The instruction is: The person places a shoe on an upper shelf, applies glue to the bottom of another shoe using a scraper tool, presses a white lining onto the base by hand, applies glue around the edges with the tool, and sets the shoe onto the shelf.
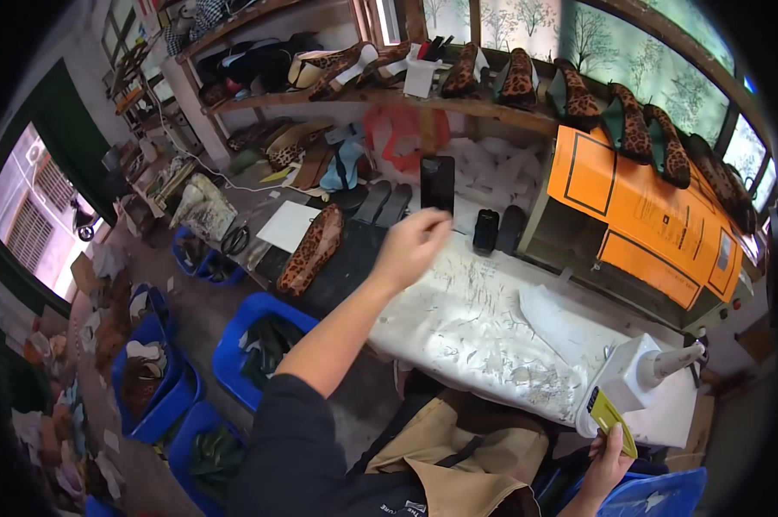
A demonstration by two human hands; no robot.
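Note:
My left hand [413,248] reaches over the back of the workbench with its fingers curled together. Just beyond the fingertips stands a black phone [438,178]; whether they touch it I cannot tell. What those fingers hold, if anything, is hidden. Low on the right, my right hand [610,466] grips a flat yellow-green strip [611,417] with a dark printed end, tilted beside a white stand [634,376]. Left of my left hand, a leopard-print shoe [313,251] lies on a black mat [352,274] near a white sheet [290,227].
Several leopard-print shoes [519,79] line the wooden shelf [320,97]. An orange cardboard sheet [639,215] covers a box at the right. Dark soles [396,204] lie along the back of the white bench top [458,319]. Blue bins [225,362] stand at the left.

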